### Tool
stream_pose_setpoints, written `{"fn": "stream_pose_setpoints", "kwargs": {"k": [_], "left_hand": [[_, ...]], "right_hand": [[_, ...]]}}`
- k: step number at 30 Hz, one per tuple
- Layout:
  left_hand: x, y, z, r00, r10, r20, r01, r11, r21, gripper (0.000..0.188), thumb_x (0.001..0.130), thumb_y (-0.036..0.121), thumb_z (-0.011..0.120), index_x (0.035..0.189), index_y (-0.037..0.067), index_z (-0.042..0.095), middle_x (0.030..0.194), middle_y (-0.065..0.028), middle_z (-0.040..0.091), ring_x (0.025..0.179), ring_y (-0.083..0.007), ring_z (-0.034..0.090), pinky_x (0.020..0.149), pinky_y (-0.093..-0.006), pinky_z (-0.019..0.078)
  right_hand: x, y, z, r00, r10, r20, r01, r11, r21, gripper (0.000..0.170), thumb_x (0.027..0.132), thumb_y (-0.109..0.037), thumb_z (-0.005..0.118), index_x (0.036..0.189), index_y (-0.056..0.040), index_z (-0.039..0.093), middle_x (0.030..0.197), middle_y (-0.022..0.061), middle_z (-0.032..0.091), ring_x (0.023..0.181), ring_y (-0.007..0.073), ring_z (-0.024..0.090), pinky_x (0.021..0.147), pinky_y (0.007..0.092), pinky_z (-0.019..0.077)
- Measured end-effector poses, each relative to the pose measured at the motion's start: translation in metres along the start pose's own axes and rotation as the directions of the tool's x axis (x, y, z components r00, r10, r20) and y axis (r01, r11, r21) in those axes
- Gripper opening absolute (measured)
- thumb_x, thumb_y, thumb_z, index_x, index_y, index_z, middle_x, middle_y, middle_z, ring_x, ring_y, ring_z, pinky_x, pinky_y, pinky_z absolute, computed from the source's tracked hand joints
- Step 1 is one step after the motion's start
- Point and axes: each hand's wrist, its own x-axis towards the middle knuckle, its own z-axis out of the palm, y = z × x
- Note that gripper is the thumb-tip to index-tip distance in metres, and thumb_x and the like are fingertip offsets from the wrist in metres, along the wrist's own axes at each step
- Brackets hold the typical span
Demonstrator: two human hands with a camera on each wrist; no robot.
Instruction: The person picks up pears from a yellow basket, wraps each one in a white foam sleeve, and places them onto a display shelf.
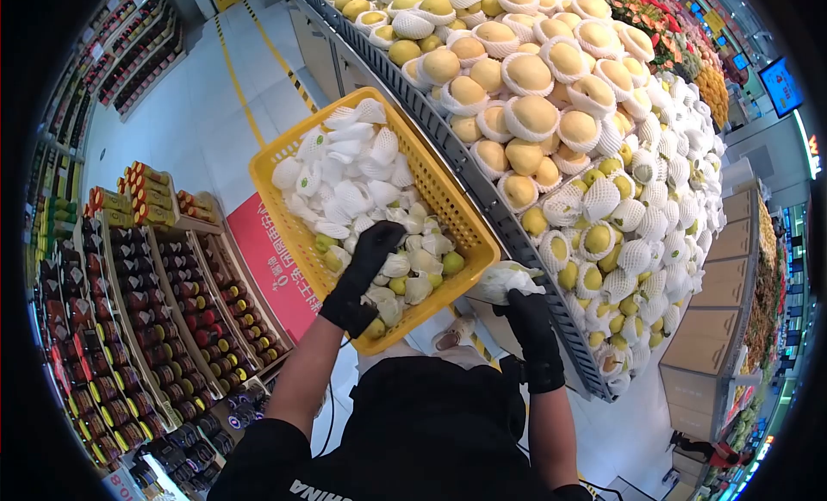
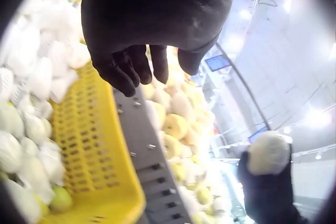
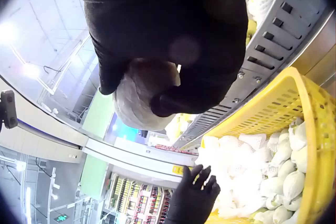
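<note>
In the head view, a yellow plastic crate (image 1: 289,130) holds white foam nets (image 1: 340,199) at its far end and yellow-green pears (image 1: 454,261) in thin white wrapping at its near end. My black-gloved left hand (image 1: 372,253) hangs over the crate. Its fingers bend loosely with nothing between them in the left wrist view. Beyond the crate's right rim, my gloved right hand (image 1: 531,324) grips a white-wrapped pear (image 1: 506,281). Thumb and fingers curl round this pear (image 3: 140,98) in the right wrist view, hiding part of it.
A sloped fruit display (image 1: 527,113) rises at the right, piled with yellow fruit in foam nets, behind a grey slotted edge (image 1: 482,186). Shelves of jars (image 1: 155,320) stand at the left. A red floor sign (image 1: 267,268) lies between the shelves and crate.
</note>
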Motion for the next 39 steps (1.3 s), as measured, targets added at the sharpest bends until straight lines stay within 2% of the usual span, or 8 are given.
{"fn": "stream_pose_setpoints", "kwargs": {"k": [8, 11, 14, 16, 23, 30, 38, 39], "left_hand": [[0.048, -0.09, -0.114, 0.935, -0.132, -0.329, 0.055, 0.971, -0.232, 0.028, 0.086, 0.008, 0.058, 0.114, 0.005, 0.057, 0.092, -0.0032, 0.058, 0.078, -0.0124, 0.056, 0.063, -0.0277, 0.052], [0.065, -0.069, -0.118, 0.914, -0.054, -0.403, -0.037, 0.976, -0.215, 0.025, 0.086, 0.007, 0.058, 0.111, 0.006, 0.058, 0.091, -0.0025, 0.058, 0.08, -0.0122, 0.056, 0.062, -0.0277, 0.0525], [0.105, -0.071, -0.126, 0.859, 0.151, -0.489, -0.06, 0.979, 0.197, 0.033, 0.078, 0.001, 0.057, 0.111, 0.004, 0.058, 0.097, -0.0081, 0.061, 0.081, -0.0183, 0.059, 0.075, -0.0313, 0.0508], [0.115, -0.037, -0.115, 0.812, 0.361, -0.458, -0.087, 0.852, 0.516, 0.042, 0.071, -0.003, 0.055, 0.113, 0.002, 0.057, 0.105, -0.0129, 0.062, 0.085, -0.0232, 0.06, 0.084, -0.0319, 0.0469], [0.206, -0.017, -0.148, 0.817, 0.336, -0.468, -0.206, 0.929, 0.307, 0.032, 0.078, 0.001, 0.06, 0.109, 0.004, 0.062, 0.099, -0.0105, 0.065, 0.09, -0.0197, 0.061, 0.084, -0.0301, 0.0472], [0.232, 0.039, -0.112, 0.959, 0.157, -0.236, -0.136, 0.985, 0.103, 0.015, 0.079, 0.007, 0.061, 0.092, 0.007, 0.069, 0.068, 0.0003, 0.062, 0.048, -0.0086, 0.05, 0.045, -0.0237, 0.0405], [0.176, -0.03, -0.064, 0.99, -0.015, -0.139, 0.099, 0.778, 0.621, 0.033, 0.073, 0.01, 0.059, 0.105, 0.007, 0.065, 0.086, -0.0184, 0.067, 0.088, -0.0315, 0.064, 0.08, -0.0369, 0.05], [0.171, -0.049, -0.061, 0.962, 0.234, -0.14, -0.057, 0.674, 0.736, 0.033, 0.072, 0.006, 0.057, 0.104, 0.002, 0.063, 0.1, -0.0221, 0.064, 0.093, -0.0323, 0.062, 0.081, -0.0383, 0.0499]], "right_hand": [[0.0, 0.021, -0.013, 0.988, -0.156, -0.018, 0.157, 0.988, 0.013, 0.039, 0.086, -0.025, 0.06, 0.111, 0.0045, 0.052, 0.092, 0.0098, 0.059, 0.079, 0.0189, 0.059, 0.07, 0.0329, 0.048], [-0.003, 0.021, -0.005, 0.996, -0.094, -0.003, 0.088, 0.915, 0.395, 0.045, 0.084, -0.025, 0.063, 0.116, 0.0032, 0.049, 0.098, 0.0094, 0.059, 0.082, 0.0187, 0.058, 0.072, 0.0327, 0.0477], [-0.005, 0.016, 0.002, 0.995, -0.08, 0.06, 0.049, 0.917, 0.397, 0.047, 0.083, -0.024, 0.064, 0.119, 0.002, 0.047, 0.101, 0.0087, 0.059, 0.084, 0.0185, 0.058, 0.072, 0.0325, 0.0476], [-0.005, 0.008, 0.013, 0.996, -0.072, 0.05, 0.047, 0.921, 0.388, 0.046, 0.081, -0.024, 0.065, 0.118, -0.0013, 0.048, 0.102, 0.0077, 0.057, 0.085, 0.018, 0.056, 0.069, 0.0319, 0.046], [-0.01, 0.007, 0.013, 0.999, -0.044, -0.031, 0.049, 0.985, 0.163, 0.052, 0.08, -0.033, 0.066, 0.115, 0.0023, 0.049, 0.094, 0.0099, 0.06, 0.077, 0.0183, 0.058, 0.066, 0.0302, 0.047], [-0.016, 0.027, 0.002, 0.998, 0.007, -0.06, 0.01, 0.957, 0.289, 0.044, 0.079, -0.015, 0.059, 0.117, 0.0044, 0.049, 0.096, 0.0117, 0.062, 0.078, 0.0201, 0.061, 0.066, 0.0314, 0.0493], [-0.017, 0.034, 0.004, 0.998, 0.02, -0.062, -0.001, 0.958, 0.288, 0.057, 0.077, -0.024, 0.07, 0.121, 0.0036, 0.046, 0.1, 0.0138, 0.061, 0.08, 0.0222, 0.062, 0.065, 0.0328, 0.0508], [-0.018, 0.036, 0.004, 0.998, 0.019, -0.061, 0.0, 0.955, 0.298, 0.057, 0.077, -0.023, 0.07, 0.121, 0.0038, 0.046, 0.101, 0.0143, 0.061, 0.081, 0.0227, 0.063, 0.065, 0.0333, 0.0512]]}}
